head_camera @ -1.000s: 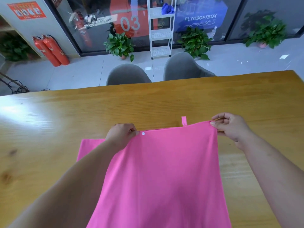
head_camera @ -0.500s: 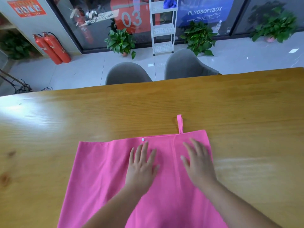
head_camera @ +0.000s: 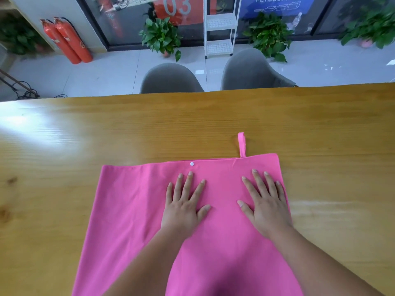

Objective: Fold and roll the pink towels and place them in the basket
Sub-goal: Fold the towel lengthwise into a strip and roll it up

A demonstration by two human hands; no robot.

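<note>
Both flat, splay-fingered — left grip [head_camera: 183,207] mid pink towel [head_camera: 128,210], right grip [head_camera: 267,208] seemingly at edge.

The left hand [head_camera: 183,210] and right hand [head_camera: 268,210] are bare, with short plain nails [head_camera: 190,173]; the forearms [head_camera: 320,259] are uncovered.

This looks like an office or showroom lobby. A long wooden table [head_camera: 213,124] faces two grey chairs [head_camera: 171,79], glass walls [head_camera: 128,22] with printed signage [head_camera: 275,5], paired red fire extinguishers [head_camera: 66,39] and potted plants [head_camera: 161,37].
</note>
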